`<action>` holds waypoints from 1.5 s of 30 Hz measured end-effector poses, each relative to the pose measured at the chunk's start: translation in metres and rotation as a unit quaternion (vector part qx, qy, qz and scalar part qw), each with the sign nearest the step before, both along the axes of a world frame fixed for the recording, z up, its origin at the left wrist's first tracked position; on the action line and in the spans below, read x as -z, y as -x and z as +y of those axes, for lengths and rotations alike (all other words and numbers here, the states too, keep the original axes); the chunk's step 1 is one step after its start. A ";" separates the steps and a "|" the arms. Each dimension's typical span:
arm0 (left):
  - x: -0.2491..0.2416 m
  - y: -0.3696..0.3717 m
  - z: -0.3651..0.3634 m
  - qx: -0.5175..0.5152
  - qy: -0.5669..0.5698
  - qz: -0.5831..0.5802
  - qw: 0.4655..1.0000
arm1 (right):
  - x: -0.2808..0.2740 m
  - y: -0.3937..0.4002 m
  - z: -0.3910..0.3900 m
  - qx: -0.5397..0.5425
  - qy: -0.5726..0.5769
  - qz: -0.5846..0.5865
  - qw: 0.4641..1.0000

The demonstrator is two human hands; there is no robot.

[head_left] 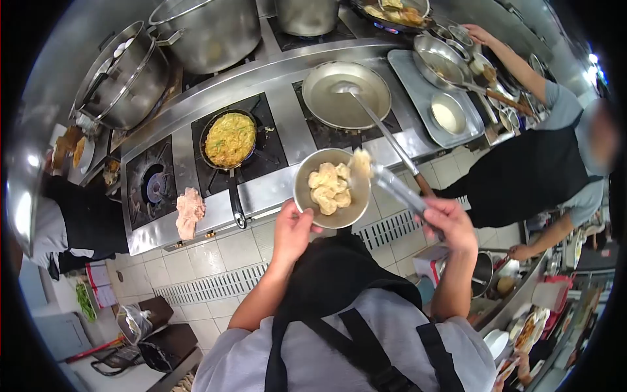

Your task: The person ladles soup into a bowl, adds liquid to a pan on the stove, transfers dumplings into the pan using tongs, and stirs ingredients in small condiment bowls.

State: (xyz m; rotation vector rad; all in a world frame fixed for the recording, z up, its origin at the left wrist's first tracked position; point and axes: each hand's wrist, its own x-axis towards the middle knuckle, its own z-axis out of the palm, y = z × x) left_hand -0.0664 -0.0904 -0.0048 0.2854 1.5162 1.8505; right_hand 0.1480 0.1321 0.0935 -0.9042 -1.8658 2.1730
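My left hand (295, 230) grips the near-left rim of a metal bowl (304, 208), thumb over the edge. Pale, batter-coated pieces (330, 186) lie inside it. In my right hand (450, 224) is a pair of metal tongs (400, 188), slanting up and left to the bowl's right rim. A coated piece (361, 168) is at their tips, slightly blurred. Beyond the bowl, a wide pan (323, 108) of liquid sits on the stove with a long-handled ladle (379, 121) resting in it.
Left of the bowl, a frying pan with an omelette-like food (230, 139) sits on a burner, handle toward me. A crumpled pinkish cloth (190, 212) lies at the stove's front edge. Large pots (209, 32) stand behind. Co-workers are at the right (522, 170) and left (85, 222).
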 end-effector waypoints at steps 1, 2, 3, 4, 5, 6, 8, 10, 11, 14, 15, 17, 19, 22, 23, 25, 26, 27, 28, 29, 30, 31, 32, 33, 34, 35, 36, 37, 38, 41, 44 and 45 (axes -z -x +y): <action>0.005 0.004 0.000 -0.019 0.009 0.004 1.000 | -0.004 0.016 0.018 0.001 -0.054 -0.010 0.999; 0.004 0.007 0.003 -0.029 0.009 0.004 1.000 | -0.007 0.035 0.036 0.001 -0.107 -0.018 0.994; 0.002 0.010 0.006 -0.054 0.019 -0.010 0.998 | -0.009 0.058 0.056 -0.025 -0.186 -0.062 0.980; -0.001 0.012 0.009 -0.079 0.029 -0.023 0.996 | -0.007 0.082 0.075 -0.051 -0.263 -0.103 0.958; 0.001 0.015 0.013 -0.090 0.034 -0.019 0.995 | 0.000 0.106 0.090 -0.081 -0.323 -0.124 0.935; -0.001 0.018 0.018 -0.100 0.032 -0.015 0.994 | 0.011 0.129 0.103 -0.108 -0.384 -0.142 0.906; -0.004 0.018 0.028 -0.135 0.053 -0.038 0.989 | 0.045 0.170 0.124 -0.153 -0.532 -0.182 0.813; -0.001 0.020 0.037 -0.162 0.051 -0.044 0.984 | 0.067 0.192 0.125 -0.149 -0.572 -0.194 0.783; 0.001 0.021 0.041 -0.173 0.051 -0.048 0.982 | 0.073 0.201 0.125 -0.131 -0.611 -0.209 0.752; 0.005 0.023 0.049 -0.199 0.052 -0.052 0.977 | 0.049 0.200 0.110 -0.070 -0.629 -0.173 0.754; 0.008 0.024 0.051 -0.198 0.051 -0.044 0.978 | 0.034 0.194 0.105 -0.062 -0.636 -0.144 0.756; 0.011 0.028 0.054 -0.199 0.048 -0.028 0.978 | 0.009 0.175 0.101 -0.119 -0.644 -0.024 0.756; 0.015 0.034 0.054 -0.189 0.055 -0.023 0.980 | -0.021 0.160 0.081 -0.191 -0.611 -0.009 0.768; 0.017 0.046 0.057 -0.163 0.078 0.006 0.983 | -0.027 0.146 0.047 -0.283 -0.589 -0.020 0.757; 0.022 0.050 0.057 -0.157 0.079 0.032 0.984 | -0.027 0.145 0.036 -0.311 -0.598 -0.039 0.737; 0.025 0.056 0.056 -0.146 0.079 0.056 0.984 | -0.023 0.150 0.019 -0.313 -0.611 -0.057 0.725; 0.025 0.059 0.057 -0.143 0.066 0.094 0.983 | -0.021 0.153 0.011 -0.319 -0.622 -0.068 0.712; 0.024 0.061 0.057 -0.139 0.053 0.131 0.980 | -0.020 0.157 0.006 -0.324 -0.632 -0.069 0.701; 0.022 0.063 0.058 -0.135 0.052 0.131 0.981 | -0.019 0.160 0.001 -0.321 -0.632 -0.072 0.701; 0.020 0.064 0.057 -0.132 0.058 0.141 0.980 | -0.016 0.162 -0.004 -0.324 -0.637 -0.081 0.695; 0.019 0.065 0.057 -0.128 0.064 0.151 0.978 | -0.014 0.164 -0.009 -0.326 -0.641 -0.089 0.689; 0.024 0.067 0.056 -0.130 0.054 0.166 0.976 | -0.011 0.166 -0.013 -0.324 -0.642 -0.092 0.689; 0.022 0.069 0.054 -0.127 0.052 0.165 0.977 | -0.007 0.167 -0.016 -0.321 -0.648 -0.094 0.685; 0.018 0.071 0.051 -0.111 0.078 0.152 0.979 | -0.006 0.169 -0.019 -0.318 -0.655 -0.095 0.679; 0.016 0.075 0.049 -0.096 0.103 0.139 0.980 | -0.008 0.172 -0.020 -0.316 -0.656 -0.098 0.678; 0.018 0.078 0.048 -0.093 0.101 0.139 0.981 | -0.009 0.174 -0.020 -0.324 -0.647 -0.119 0.680; 0.022 0.080 0.046 -0.089 0.090 0.127 0.984 | -0.010 0.176 -0.020 -0.334 -0.636 -0.141 0.681; 0.026 0.083 0.045 -0.086 0.079 0.115 0.986 | -0.011 0.177 -0.016 -0.333 -0.637 -0.143 0.681; 0.029 0.086 0.044 -0.086 0.077 0.113 0.987 | -0.011 0.176 -0.007 -0.335 -0.611 -0.118 0.707; 0.037 0.094 0.040 -0.069 0.073 0.098 0.990 | -0.010 0.177 0.019 -0.341 -0.545 -0.082 0.762; 0.045 0.100 0.039 -0.054 0.074 0.077 0.993 | -0.020 0.177 0.033 -0.346 -0.478 -0.081 0.803; 0.048 0.102 0.040 -0.051 0.075 0.048 0.995 | -0.022 0.174 0.040 -0.319 -0.449 -0.073 0.832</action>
